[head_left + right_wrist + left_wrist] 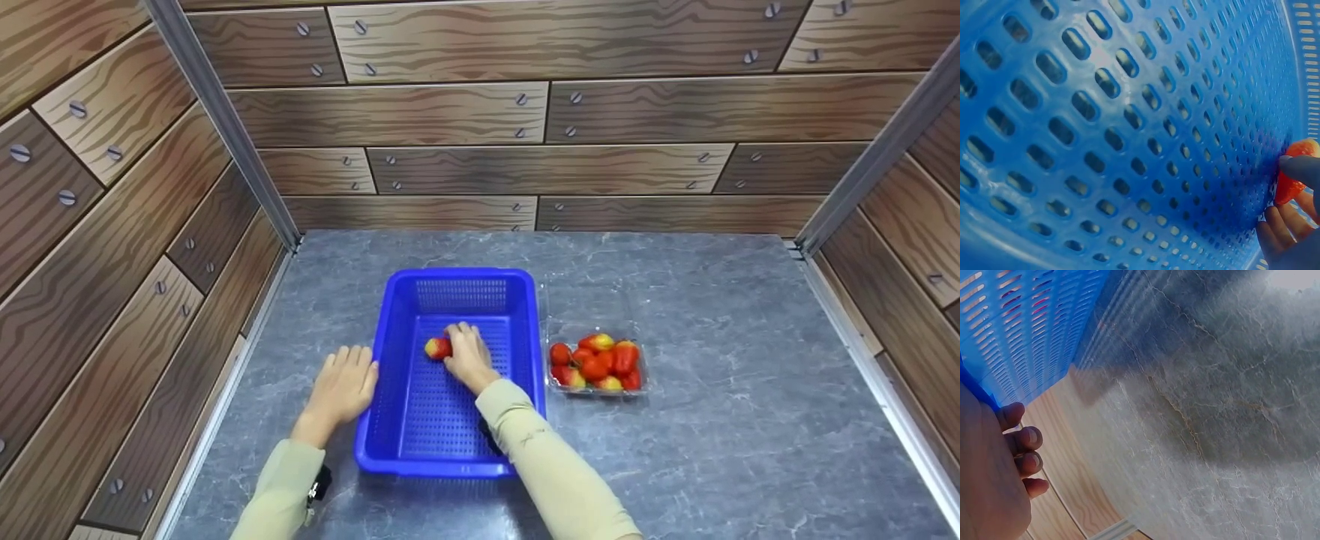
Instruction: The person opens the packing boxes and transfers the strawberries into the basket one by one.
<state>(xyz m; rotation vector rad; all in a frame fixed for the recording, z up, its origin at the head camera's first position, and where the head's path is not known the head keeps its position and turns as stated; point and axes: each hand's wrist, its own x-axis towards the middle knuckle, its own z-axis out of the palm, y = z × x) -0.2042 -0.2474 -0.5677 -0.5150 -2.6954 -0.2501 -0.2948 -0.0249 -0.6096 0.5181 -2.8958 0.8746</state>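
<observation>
A blue perforated plastic basket stands on the table, left of centre in the head view. My right hand reaches down inside it, holding a red-and-yellow fruit low over the basket floor. In the right wrist view, thumb and fingers pinch this fruit, hiding part of it. My left hand lies against the outside of the basket's left rim, its fingers loosely bent in the left wrist view. Right of the basket, a clear plastic clamshell with its lid folded back holds several red and yellow fruits.
The grey marbled tabletop extends to both sides of the basket. Wood-patterned panels close it in at the back, left and right, with metal posts at the corners.
</observation>
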